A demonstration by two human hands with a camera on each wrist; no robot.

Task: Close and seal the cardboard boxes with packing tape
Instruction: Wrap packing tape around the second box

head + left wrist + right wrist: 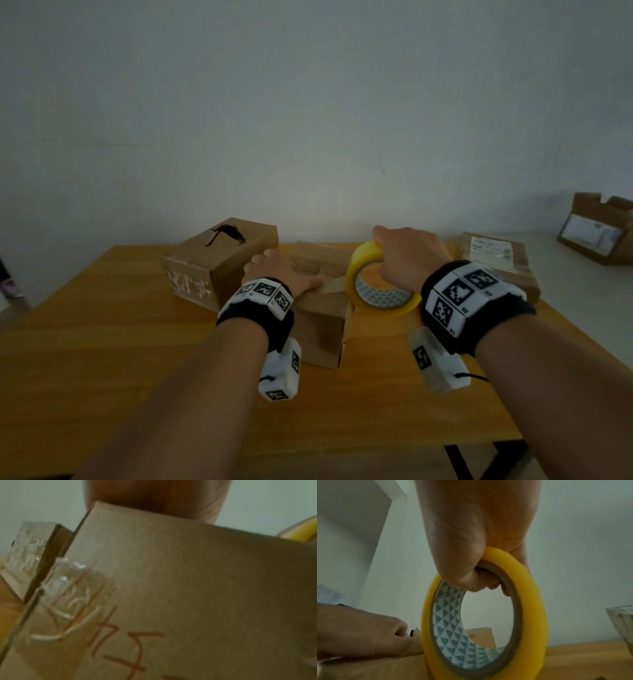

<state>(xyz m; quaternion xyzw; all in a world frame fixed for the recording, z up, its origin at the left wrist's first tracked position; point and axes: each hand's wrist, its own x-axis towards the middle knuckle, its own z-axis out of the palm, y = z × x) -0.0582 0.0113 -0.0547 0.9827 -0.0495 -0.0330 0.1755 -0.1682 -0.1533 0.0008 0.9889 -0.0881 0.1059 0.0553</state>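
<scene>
A small brown cardboard box (320,322) stands mid-table, its top flaps folded down. My left hand (279,270) lies flat on its top, thumb stretched toward the right edge. The left wrist view shows the box's side (188,588) with red writing and old clear tape, under my palm. My right hand (407,257) grips a yellow roll of packing tape (376,284) with its fingers curled through the core. The roll stands on edge just right of the box. In the right wrist view the roll (532,608) hangs from my fingers (481,580), close beside my left hand (368,632).
A larger box (219,260) with a torn hole in its top sits left of the middle box. A labelled box (496,263) stands at the table's back right. An open box (596,229) rests on a white surface far right. The wooden table (102,342) meets a wall behind.
</scene>
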